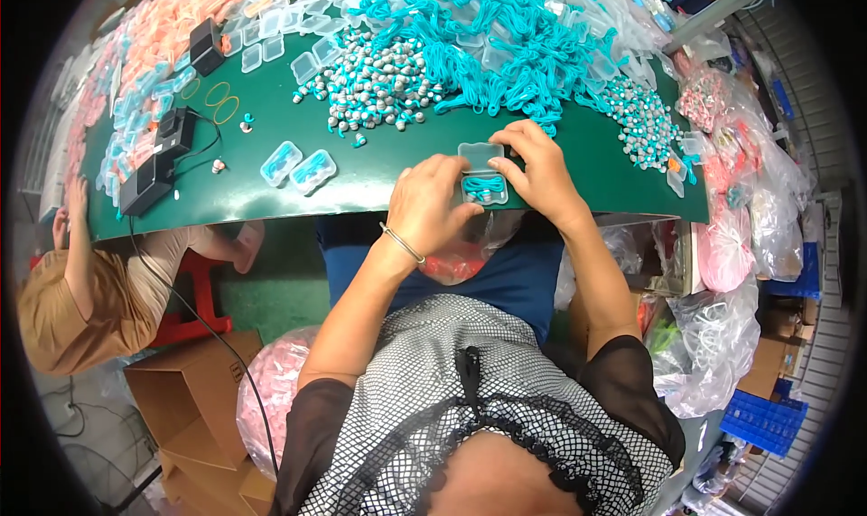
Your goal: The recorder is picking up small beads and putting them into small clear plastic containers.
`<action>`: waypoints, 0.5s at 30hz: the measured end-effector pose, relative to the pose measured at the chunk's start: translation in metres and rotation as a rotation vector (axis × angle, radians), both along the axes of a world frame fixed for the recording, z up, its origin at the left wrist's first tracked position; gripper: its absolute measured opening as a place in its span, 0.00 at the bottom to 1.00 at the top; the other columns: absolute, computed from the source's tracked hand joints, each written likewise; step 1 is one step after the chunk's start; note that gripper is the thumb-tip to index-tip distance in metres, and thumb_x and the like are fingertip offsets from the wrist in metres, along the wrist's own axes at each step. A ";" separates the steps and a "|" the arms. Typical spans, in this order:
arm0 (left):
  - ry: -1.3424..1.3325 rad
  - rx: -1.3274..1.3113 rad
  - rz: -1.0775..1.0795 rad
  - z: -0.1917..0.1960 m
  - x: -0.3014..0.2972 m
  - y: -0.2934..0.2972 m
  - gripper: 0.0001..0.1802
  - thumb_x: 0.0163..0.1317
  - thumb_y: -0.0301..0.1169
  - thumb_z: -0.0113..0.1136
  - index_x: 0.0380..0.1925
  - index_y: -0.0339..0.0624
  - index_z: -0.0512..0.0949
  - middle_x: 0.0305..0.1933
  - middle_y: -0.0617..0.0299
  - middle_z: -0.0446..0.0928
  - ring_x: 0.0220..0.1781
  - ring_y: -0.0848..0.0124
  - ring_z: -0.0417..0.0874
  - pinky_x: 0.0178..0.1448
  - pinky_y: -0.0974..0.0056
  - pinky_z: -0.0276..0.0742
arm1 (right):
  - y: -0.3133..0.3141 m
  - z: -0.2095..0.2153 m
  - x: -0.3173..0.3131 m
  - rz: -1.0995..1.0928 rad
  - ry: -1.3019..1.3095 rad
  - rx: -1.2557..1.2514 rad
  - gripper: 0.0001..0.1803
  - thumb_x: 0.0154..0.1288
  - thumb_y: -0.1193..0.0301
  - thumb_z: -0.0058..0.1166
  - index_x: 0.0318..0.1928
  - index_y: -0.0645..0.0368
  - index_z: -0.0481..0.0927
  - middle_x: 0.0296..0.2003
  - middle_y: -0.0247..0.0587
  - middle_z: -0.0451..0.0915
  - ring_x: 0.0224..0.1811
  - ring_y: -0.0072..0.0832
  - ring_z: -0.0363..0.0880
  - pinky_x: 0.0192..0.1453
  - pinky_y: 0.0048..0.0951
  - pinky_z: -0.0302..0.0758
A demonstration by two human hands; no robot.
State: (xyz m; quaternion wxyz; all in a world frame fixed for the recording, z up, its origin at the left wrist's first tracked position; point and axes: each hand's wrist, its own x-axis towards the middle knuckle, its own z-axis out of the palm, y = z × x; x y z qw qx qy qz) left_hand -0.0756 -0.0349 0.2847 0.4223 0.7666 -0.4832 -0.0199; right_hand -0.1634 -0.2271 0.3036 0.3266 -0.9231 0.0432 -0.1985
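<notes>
1. Left hand (429, 204) – fingers curled, tips pressed against the left side of a small clear hinged case (482, 177). Looks like a steadying pinch; exact contact points are hidden behind the knuckles.
2. Right hand (542, 168) – thumb and fingers pinch the case's right edge and its raised lid, fingers close together.
3. The case sits at the near edge of the green table (379, 168), directly in front of the person, between both hands. Lid stands open; a coiled teal cord (484, 187) lies in the base.
4. Handling judgement: thin moulded plastic, very light, stiff but the hinge is likely the weak spot – hold by the base side walls, not the lid. Smooth surface, probably slippery.
5. Cord is soft and springy, likely to pop out; press it down before closing.
6. Nearby: two filled cases (298, 167) to the left, a heap of grey-and-teal earplugs (379, 87) behind, a tangle of teal cords (506, 51) further back, empty clear cases (271, 42) upper left.
</notes>
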 end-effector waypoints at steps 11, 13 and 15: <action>-0.202 0.035 0.001 0.003 -0.003 -0.002 0.21 0.55 0.36 0.68 0.49 0.44 0.77 0.40 0.58 0.76 0.42 0.58 0.80 0.43 0.54 0.73 | 0.015 -0.006 -0.028 0.164 -0.204 -0.148 0.16 0.55 0.77 0.64 0.46 0.62 0.80 0.43 0.47 0.80 0.44 0.43 0.79 0.47 0.39 0.78; -0.218 0.021 -0.021 -0.002 0.000 0.000 0.16 0.57 0.37 0.67 0.43 0.43 0.79 0.36 0.58 0.76 0.38 0.58 0.79 0.40 0.54 0.71 | 0.018 -0.008 -0.026 0.171 -0.175 -0.067 0.16 0.56 0.77 0.64 0.46 0.62 0.81 0.40 0.46 0.80 0.42 0.43 0.79 0.45 0.39 0.77; -0.168 -0.029 -0.047 -0.003 0.005 0.009 0.14 0.57 0.37 0.66 0.40 0.43 0.79 0.34 0.58 0.76 0.36 0.58 0.79 0.39 0.55 0.70 | 0.025 -0.010 -0.021 0.184 -0.185 0.028 0.14 0.57 0.76 0.63 0.45 0.61 0.81 0.34 0.44 0.80 0.36 0.41 0.79 0.39 0.36 0.76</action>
